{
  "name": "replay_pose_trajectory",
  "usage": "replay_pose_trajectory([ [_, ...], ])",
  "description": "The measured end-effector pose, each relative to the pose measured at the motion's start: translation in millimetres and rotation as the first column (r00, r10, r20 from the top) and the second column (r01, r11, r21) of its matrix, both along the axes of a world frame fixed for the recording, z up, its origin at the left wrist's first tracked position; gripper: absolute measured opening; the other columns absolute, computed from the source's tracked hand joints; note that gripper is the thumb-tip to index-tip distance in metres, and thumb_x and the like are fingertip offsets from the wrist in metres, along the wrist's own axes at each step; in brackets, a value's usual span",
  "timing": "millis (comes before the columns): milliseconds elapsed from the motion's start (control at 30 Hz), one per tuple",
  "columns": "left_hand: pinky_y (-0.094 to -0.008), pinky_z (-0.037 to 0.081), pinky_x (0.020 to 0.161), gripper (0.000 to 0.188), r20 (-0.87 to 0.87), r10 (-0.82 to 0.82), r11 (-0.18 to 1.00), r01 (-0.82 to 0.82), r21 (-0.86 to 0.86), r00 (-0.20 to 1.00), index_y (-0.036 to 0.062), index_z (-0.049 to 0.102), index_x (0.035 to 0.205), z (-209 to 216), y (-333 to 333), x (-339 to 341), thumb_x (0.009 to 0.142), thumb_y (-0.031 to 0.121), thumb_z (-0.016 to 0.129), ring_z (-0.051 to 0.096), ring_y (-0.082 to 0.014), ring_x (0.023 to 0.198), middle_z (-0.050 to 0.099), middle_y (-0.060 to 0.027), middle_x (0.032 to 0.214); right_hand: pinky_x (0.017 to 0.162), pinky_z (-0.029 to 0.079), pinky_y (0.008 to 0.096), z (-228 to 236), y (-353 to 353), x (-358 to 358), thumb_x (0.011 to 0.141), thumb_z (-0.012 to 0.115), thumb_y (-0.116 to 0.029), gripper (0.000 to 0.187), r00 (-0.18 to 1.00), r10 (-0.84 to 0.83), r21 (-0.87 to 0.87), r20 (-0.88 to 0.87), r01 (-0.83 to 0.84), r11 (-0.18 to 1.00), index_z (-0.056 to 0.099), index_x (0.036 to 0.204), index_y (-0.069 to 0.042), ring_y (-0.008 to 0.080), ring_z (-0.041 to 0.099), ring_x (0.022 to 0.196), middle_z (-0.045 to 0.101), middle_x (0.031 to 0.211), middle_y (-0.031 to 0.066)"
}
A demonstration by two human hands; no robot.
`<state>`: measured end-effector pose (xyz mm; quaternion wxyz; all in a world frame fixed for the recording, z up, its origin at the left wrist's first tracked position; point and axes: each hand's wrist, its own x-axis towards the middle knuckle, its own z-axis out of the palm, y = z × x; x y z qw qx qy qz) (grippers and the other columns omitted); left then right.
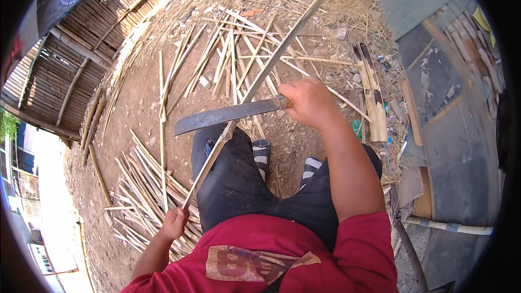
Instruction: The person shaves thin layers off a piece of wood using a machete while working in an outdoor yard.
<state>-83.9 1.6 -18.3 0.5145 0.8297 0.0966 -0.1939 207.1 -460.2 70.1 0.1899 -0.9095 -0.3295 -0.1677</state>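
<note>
My right hand (312, 102) is closed round the handle of a machete (228, 116), whose broad dark blade points left above my knee. Lower left, my left hand (175, 223) grips the near end of a long bamboo strip (209, 164). That strip slants up and away to the right, passing beneath the blade and over my left thigh. Its far part shows a darker, rougher face. Whether the blade touches the strip or hovers just over it, I cannot tell.
Piled bamboo strips (144, 198) lie by my left side. More strips (233, 49) are scattered ahead on the dirt. Split bamboo pieces (372, 95) lie to the right, beside dark sheets (439, 130). A bamboo-slat wall (81, 38) stands far left.
</note>
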Motion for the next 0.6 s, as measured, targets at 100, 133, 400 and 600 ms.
replay_pose_trajectory([
  [100, -0.0300, 0.034, 0.054, 0.063, 0.011, -0.002, 1.000, 0.002, 0.012, 1.000, 0.0057, 0.049, 0.068, -9.7, 3.9, -7.4, 0.109, 0.051, 0.036, 0.037, -0.0114, 0.057, 0.044, 0.0020, 0.061, 0.079, 0.055, 0.0479, -13.5, -22.1, 12.8, 0.073, 0.079, -0.016, 0.038, 0.963, -0.249, 0.078, -0.101, 0.257, 0.963, 0.069, 0.110, -0.011, 0.0364, 0.069, 0.089, 0.072, 0.091, 0.0137],
  [133, -0.0307, 0.035, 0.054, 0.063, 0.020, -0.009, 0.999, 0.009, 0.033, 1.000, 0.0052, 0.049, 0.068, -10.7, 4.2, -7.3, 0.109, 0.051, 0.036, 0.038, -0.0117, 0.057, 0.045, 0.0017, 0.061, 0.079, 0.055, 0.0477, -20.2, -30.9, 17.3, 0.074, 0.079, -0.016, 0.040, 0.925, -0.351, 0.089, -0.146, 0.366, 0.926, 0.069, 0.112, -0.011, 0.0367, 0.069, 0.090, 0.072, 0.092, 0.0141],
  [400, -0.0388, 0.040, 0.054, 0.057, 0.185, -0.067, 0.932, -0.005, 0.363, 0.980, -0.0001, 0.052, 0.071, -10.0, 3.6, -10.0, 0.109, 0.042, 0.043, 0.044, -0.0198, 0.054, 0.046, -0.0096, 0.056, 0.078, 0.054, 0.0487, -8.6, 15.4, -3.3, 0.074, 0.076, -0.015, 0.035, 0.988, -0.060, -0.082, -0.139, 0.049, 0.995, 0.068, 0.108, -0.009, 0.0394, 0.068, 0.089, 0.071, 0.094, 0.0164],
  [600, -0.0418, 0.041, 0.054, 0.057, 0.190, -0.027, 0.906, -0.056, 0.420, 0.981, -0.0002, 0.053, 0.071, -16.4, -7.1, -4.2, 0.108, 0.041, 0.043, 0.047, -0.0244, 0.052, 0.048, -0.0136, 0.056, 0.081, 0.054, 0.0502, -23.0, -0.5, 14.0, 0.075, 0.075, -0.016, 0.026, 0.899, -0.249, 0.039, -0.359, 0.282, 0.959, 0.067, 0.099, -0.008, 0.0380, 0.068, 0.093, 0.072, 0.093, 0.0139],
])
